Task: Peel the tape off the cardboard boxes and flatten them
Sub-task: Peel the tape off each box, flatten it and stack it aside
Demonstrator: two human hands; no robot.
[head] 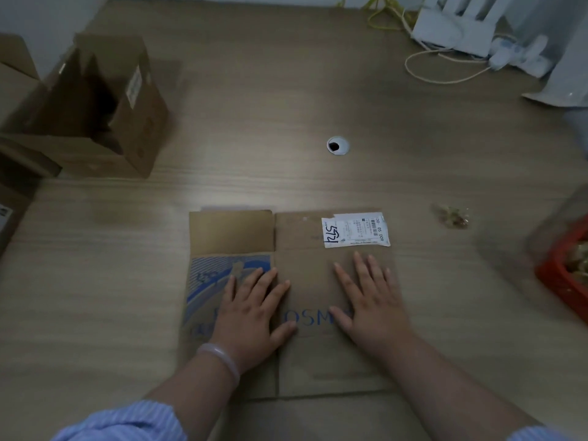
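A flattened cardboard box [305, 249] with blue print lies on the wooden table [286, 106] in front of me. A white shipping label [354, 230] is stuck near its far right corner. My left hand [254, 313] presses flat on the printed left panel, fingers straight and spread. My right hand [370, 300] presses flat on the plain right panel, just below the label. An open, upright cardboard box [105, 106] stands at the far left of the table. A crumpled wad of peeled tape [451, 214] lies to the right.
More cardboard boxes [16, 90] crowd the left edge. A red basket [563, 275] sits at the right edge. A cable grommet hole [337, 145] is mid-table. White equipment [458, 27] and loose cables [445, 65] occupy the far right corner.
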